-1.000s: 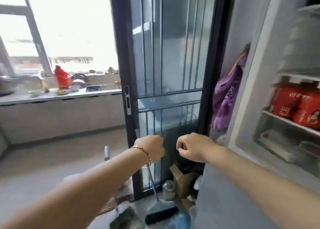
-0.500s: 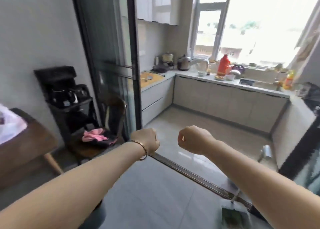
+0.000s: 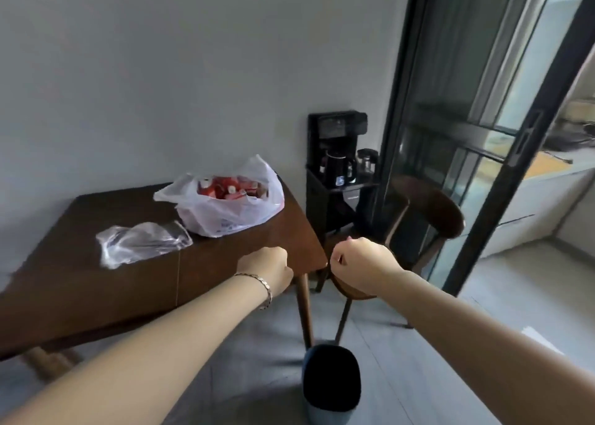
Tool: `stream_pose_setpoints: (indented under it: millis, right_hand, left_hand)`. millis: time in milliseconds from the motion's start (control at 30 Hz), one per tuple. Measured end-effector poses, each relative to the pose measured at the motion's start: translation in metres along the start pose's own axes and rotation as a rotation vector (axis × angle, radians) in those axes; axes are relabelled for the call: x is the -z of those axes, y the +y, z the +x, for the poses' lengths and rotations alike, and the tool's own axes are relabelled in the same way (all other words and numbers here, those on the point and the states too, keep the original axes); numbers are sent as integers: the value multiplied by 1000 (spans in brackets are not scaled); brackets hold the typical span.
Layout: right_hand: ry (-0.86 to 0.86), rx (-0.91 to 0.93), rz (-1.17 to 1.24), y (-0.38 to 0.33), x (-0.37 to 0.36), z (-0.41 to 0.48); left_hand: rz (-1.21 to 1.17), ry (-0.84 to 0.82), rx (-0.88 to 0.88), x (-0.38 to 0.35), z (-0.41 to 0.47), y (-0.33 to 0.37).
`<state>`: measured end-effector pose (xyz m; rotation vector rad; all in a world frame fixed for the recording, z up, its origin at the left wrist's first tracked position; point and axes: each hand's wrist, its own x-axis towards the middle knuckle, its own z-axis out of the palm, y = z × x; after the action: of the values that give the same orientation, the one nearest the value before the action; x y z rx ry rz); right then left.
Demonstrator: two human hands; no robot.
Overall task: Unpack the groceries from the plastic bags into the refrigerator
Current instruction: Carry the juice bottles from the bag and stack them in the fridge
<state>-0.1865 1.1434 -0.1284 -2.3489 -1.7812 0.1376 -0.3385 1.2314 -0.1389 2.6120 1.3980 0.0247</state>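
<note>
A white plastic bag (image 3: 225, 213) stands open on the far right part of a dark wooden table (image 3: 96, 283), with several red packs (image 3: 225, 189) showing inside. A flat, crumpled clear plastic bag (image 3: 141, 242) lies to its left. My left hand (image 3: 269, 271), a bracelet on its wrist, is a closed fist above the table's right edge, short of the white bag. My right hand (image 3: 362, 268) is also a closed fist, just past the table's corner, over a chair. Neither hand holds anything. The refrigerator is out of view.
A dark wooden chair (image 3: 428, 218) stands right of the table. Behind it a black stand carries a coffee machine and kettle (image 3: 338, 167). A dark-framed glass sliding door (image 3: 476, 128) fills the right side. A blue waste bin (image 3: 331, 386) stands on the grey floor below my hands.
My view has swung left, from the refrigerator and glass door, past the kitchen, to the table with the bags. Both fists have stayed closed in front of me.
</note>
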Motion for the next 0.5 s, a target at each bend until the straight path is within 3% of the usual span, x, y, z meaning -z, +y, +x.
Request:
stream_pose_setpoints:
  millis: [300, 500]
  right_hand:
    - [0, 246, 63, -45, -37, 203]
    - [-17, 313, 127, -80, -73, 313]
  left_hand:
    - [-103, 143, 231, 11, 113, -114]
    - [-136, 244, 313, 15, 180, -183]
